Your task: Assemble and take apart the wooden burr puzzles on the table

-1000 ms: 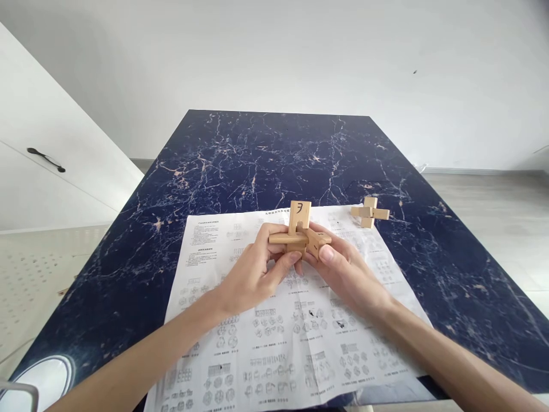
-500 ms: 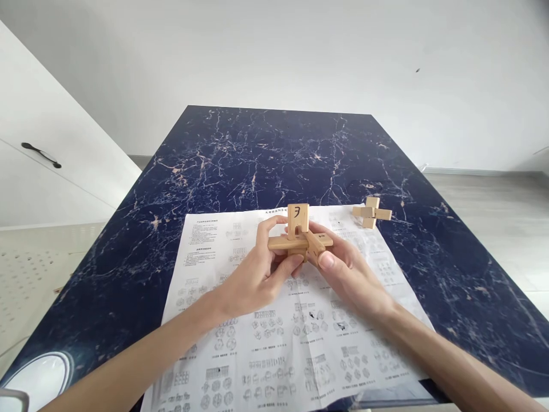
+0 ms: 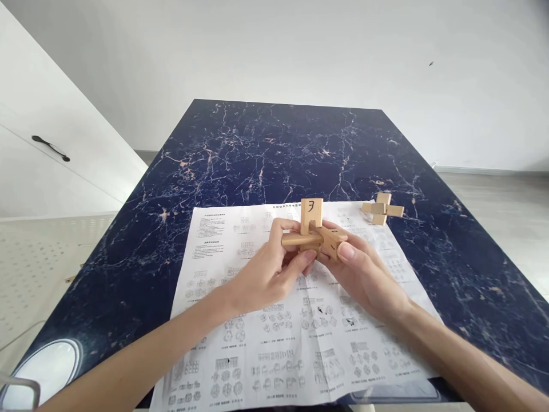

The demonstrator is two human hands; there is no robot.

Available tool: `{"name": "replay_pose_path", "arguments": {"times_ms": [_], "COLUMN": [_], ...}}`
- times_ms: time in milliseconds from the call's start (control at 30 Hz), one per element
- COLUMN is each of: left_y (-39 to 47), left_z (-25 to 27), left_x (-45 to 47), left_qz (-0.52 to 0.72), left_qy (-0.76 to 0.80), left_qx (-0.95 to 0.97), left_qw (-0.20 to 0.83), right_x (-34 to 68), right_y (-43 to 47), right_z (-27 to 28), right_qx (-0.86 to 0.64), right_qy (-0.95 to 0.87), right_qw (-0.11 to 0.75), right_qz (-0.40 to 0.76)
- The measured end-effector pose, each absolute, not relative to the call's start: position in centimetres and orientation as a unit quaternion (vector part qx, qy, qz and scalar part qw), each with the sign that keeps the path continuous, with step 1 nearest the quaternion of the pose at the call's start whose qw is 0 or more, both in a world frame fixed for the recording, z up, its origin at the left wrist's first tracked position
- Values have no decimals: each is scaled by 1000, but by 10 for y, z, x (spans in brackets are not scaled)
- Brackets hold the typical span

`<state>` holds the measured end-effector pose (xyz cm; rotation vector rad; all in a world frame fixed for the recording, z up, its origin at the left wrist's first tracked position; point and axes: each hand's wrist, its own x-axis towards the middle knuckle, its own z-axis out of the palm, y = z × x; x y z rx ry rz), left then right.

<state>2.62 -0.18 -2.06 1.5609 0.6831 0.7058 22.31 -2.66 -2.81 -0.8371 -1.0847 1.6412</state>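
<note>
Between both hands is a wooden interlocking puzzle (image 3: 311, 214) made of light, notched pieces, held above the paper. One upright piece bears a handwritten 3-like mark, and other marks show on the pieces at the right. My left hand (image 3: 277, 269) grips the puzzle from the left, thumb at its lower front. My right hand (image 3: 364, 266) grips the right side, its thumb pressed on the end of a marked piece. Fingers behind the puzzle are partly hidden. Beneath lies a printed instruction sheet (image 3: 240, 286) with rows of small diagrams.
A second wooden cross-shaped puzzle (image 3: 382, 209) rests at the sheet's upper right corner. The dark blue marbled table (image 3: 274, 149) reaches back toward a white wall. A white cabinet with a black handle (image 3: 50, 148) stands at left. A pale round object (image 3: 47, 372) is at lower left.
The right-hand pieces of the held puzzle have turned, so more of their marked faces shows. Both hands keep their grip. The whole view has shifted slightly.
</note>
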Motion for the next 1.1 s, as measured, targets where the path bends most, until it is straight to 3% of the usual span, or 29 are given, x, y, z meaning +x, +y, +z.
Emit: {"name": "replay_pose_path", "arguments": {"times_ms": [500,1100], "left_y": [-4,-6], "left_z": [-24,-20], "left_x": [29,31], "left_qz": [305,289], "left_qy": [319,313], "left_qx": [707,658], "left_qw": [553,621], "right_x": [225,220], "right_y": [-26,-27], "right_z": [-24,-22], "right_qx": [-347,-408], "right_qy": [-478,-459], "right_qw": [443,500], "right_qz": [674,611]}}
